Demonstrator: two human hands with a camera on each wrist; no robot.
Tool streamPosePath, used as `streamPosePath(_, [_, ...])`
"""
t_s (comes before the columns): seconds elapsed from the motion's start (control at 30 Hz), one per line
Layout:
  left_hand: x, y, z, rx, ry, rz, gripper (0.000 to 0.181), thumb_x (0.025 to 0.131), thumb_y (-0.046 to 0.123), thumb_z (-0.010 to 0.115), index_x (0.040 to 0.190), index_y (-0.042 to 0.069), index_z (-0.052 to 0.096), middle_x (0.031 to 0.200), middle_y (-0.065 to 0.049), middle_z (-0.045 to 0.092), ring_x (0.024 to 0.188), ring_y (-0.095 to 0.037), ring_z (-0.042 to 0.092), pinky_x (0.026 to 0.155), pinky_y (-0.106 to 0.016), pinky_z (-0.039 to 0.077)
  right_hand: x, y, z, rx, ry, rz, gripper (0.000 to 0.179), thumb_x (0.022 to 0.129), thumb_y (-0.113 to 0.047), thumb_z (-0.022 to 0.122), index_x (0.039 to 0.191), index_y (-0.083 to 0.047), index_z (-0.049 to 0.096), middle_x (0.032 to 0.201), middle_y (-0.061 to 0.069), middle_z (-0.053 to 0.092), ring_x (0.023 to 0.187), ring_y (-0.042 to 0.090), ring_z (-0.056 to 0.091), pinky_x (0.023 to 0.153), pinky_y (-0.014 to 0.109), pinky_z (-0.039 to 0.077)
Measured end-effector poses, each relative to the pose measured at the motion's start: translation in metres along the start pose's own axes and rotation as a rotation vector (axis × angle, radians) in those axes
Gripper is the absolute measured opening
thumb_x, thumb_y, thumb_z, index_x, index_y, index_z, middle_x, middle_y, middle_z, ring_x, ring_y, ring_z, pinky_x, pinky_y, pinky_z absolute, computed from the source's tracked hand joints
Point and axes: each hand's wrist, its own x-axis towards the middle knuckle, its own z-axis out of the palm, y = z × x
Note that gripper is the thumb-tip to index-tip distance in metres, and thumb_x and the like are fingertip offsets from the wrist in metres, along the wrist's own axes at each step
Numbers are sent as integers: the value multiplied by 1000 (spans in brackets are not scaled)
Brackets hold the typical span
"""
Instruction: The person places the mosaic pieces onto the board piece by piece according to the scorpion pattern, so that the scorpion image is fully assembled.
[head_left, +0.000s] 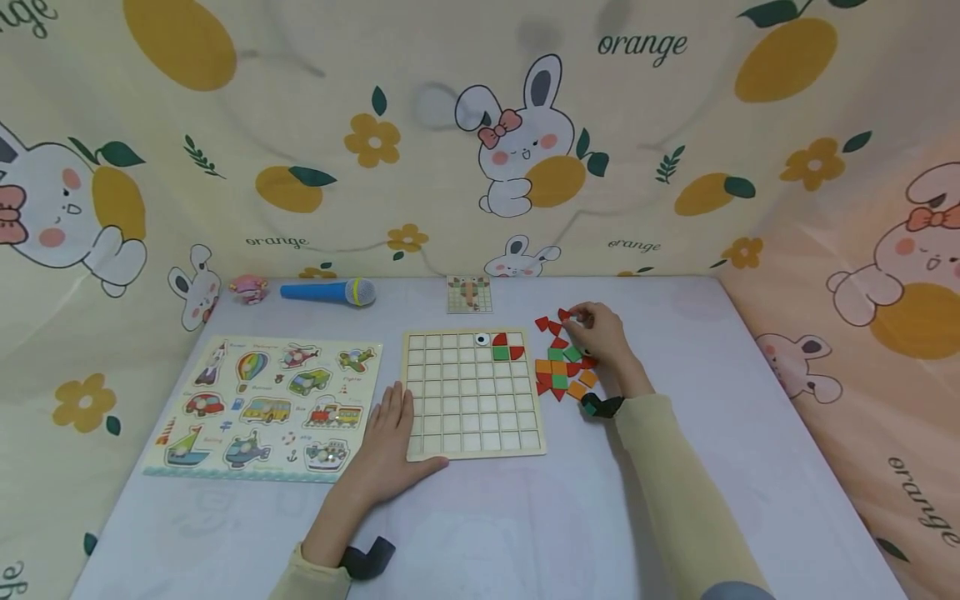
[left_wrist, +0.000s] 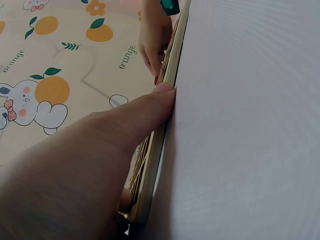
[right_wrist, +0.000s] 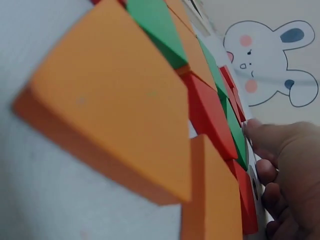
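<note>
A printed cloth hangs beyond both grips and behind the worktop, which is pale. The picture board, with its vehicles, lies just left of the left grip. The grid board lies flat between the two grips. The left grip is spread: its fingers lie along the board's left edge and its thumb along the near edge. The right grip is bent over the far part of the pile, right of the board, and pinches a red piece at its fingertips. Well beyond the left grip lies a blue microphone. Left of the right grip and farther off is a card; a pink toy sits past the microphone's left end. Loose pieces, red, green and orange, lie beside and below the right grip. Left of it, in the board's far right cells, are a green square, two red quarters and an eye disc.
</note>
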Motion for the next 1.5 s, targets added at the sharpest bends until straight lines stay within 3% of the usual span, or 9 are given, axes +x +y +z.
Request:
streamPosePath(0.4, [1,-1,1,0,3,-9,123,85,62,80,164,-10,19,175,-27,5,164,-41,-1,131,-59,8,-4,2,0,21,30,-29,44,104,-30,67,134,1,62,116,20,57,108,34,50,92,43,48])
streamPosePath(0.7, [0,-2,2,-5,-4,-6,124,85,62,80,164,-10,18,175,-27,4,164,-41,-2,132,-58,8,-11,-15,1,52,21,-30,43,106,-31,67,133,1,61,115,18,61,103,32,54,89,39,51])
streamPosePath(0.87, [-2,-4,2,1,-1,6,125,84,63,80,164,-11,18,175,-28,5,164,-42,-1,131,-59,8,-24,-41,12,68,-1,-114,36,104,-25,71,129,1,65,108,16,61,96,29,53,77,34,48])
streamPosePath(1.13, [-2,-1,0,-5,0,2,124,85,62,80,164,-10,19,175,-27,4,164,-41,0,131,-59,8,-41,-81,38,42,-135,-267,27,103,-19,71,123,-2,69,109,12,64,94,26,56,81,37,51])
streamPosePath(1.37, [0,-1,0,0,-2,5,123,86,62,80,164,-11,20,175,-28,5,164,-42,0,131,-61,10,-47,-96,55,-61,-213,-372,27,101,-19,74,124,-4,72,115,11,67,100,25,60,85,38,54])
streamPosePath(1.5, [0,-2,0,5,-2,8,122,86,62,79,164,-12,20,175,-28,5,164,-42,-1,131,-61,10,-47,-97,61,-97,-229,-374,27,102,-25,73,123,-8,73,120,10,67,102,25,60,88,39,53])
